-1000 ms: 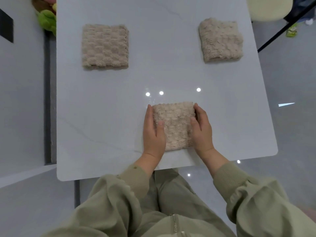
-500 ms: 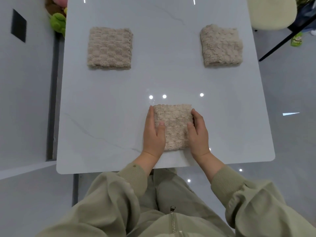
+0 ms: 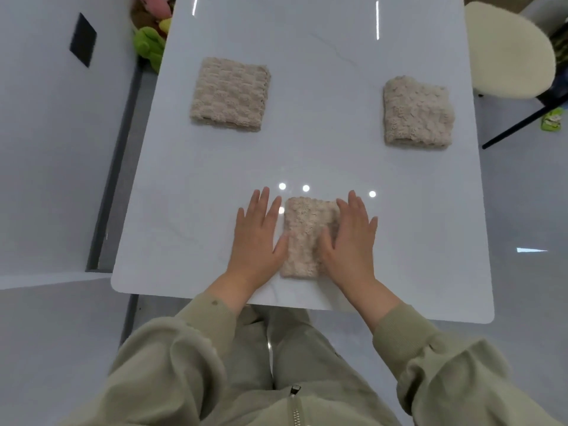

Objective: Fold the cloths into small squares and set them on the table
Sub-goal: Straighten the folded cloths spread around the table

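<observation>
Three beige fluffy cloths lie folded into squares on the white table. One folded cloth sits at the far left, another folded cloth at the far right. The third cloth lies near the front edge between my hands. My left hand is flat on the table beside the cloth's left side, fingers straight and spread, thumb touching the cloth. Over the cloth's right part lies my right hand, fingers straight, hiding that edge.
A cream round seat stands past the table's far right corner, with a dark bar below it. Soft toys lie on the floor at the far left corner. My lap is under the table's front edge.
Both hands have flattened and spread. The left hand has slid off the cloth onto the table, and the right hand has moved further over the cloth. The view has shifted, so the far cloths appear lower.
</observation>
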{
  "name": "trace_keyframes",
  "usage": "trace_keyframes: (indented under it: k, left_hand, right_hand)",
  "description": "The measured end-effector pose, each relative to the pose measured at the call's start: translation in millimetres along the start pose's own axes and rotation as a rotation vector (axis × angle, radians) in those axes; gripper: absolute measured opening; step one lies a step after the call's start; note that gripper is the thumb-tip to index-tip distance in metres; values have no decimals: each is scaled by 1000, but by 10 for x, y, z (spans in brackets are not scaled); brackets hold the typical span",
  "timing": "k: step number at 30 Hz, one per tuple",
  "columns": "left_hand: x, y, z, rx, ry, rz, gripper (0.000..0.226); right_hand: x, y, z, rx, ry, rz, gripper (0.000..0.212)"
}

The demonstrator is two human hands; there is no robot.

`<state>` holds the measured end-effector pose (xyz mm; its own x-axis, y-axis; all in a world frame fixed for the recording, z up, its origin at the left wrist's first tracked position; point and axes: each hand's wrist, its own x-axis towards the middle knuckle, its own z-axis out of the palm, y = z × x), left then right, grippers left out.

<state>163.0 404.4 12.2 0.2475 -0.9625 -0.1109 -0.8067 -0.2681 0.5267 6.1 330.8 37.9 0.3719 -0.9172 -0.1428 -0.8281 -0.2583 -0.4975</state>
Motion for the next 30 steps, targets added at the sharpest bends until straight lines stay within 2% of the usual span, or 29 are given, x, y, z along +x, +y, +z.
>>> trace_keyframes:
  k: [2,4,11,21,24,30]
  left_hand:
    - [-65,-189,-175,268,-6,12,67]
    - [-174,-407,-361,425,-14,-14,68]
    - [-602,-1205,-1045,534,-42,-152,73]
    - [-865,-2394,-1977,566,-122,13,73]
    - [-775,-2546,-2043,541,-142,33,73]
    - [-210,-2518,-1947,495,-179,151,73]
  right_hand:
    - [44,-244,97,-148,-52,-114,61]
    - [58,-508,208,-213,-77,-199,62]
    - [-60,-1415,762,-329,-133,-266,59]
    - [-348,-2784,1762,-304,-107,-35,59]
    - [-325,-2900,1809,-315,-95,-13,58]
    - [13,-2802,1747,-319,-39,144,54]
